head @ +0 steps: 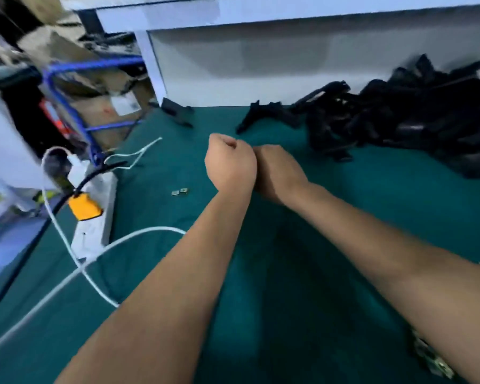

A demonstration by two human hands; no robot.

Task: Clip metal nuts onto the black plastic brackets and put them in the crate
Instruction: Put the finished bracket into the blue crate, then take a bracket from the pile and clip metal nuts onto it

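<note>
At the far left, beyond the table edge, stands a blue metal rack (75, 87) with cardboard boxes (100, 106) inside it; this part is blurred. On the left side of the green table cover (302, 286) lies a white power strip (94, 214), with an orange plug (83, 207) and a white charger (76, 170) in it. A white cable (139, 234) runs from there across the cover and goes under the left forearm. A little to the right, near the middle, two small metal nuts (180, 192) lie on the cover, touching each other, just left of the left wrist.

The left hand (229, 162) and the right hand (277, 173) are held together above the middle of the table, side by side and touching. Only the backs show. The fingers of the left hand are curled in like a fist; if it holds something I cannot tell. The fingers of the right hand are hidden, so its grip I also cannot tell.

Farther away, one black plastic bracket (178, 112) lies alone by the white panel (261, 56). At the far right is a big pile of black plastic brackets (399, 123). At the near right edge, more metal nuts (432, 361) lie beside the right forearm.
</note>
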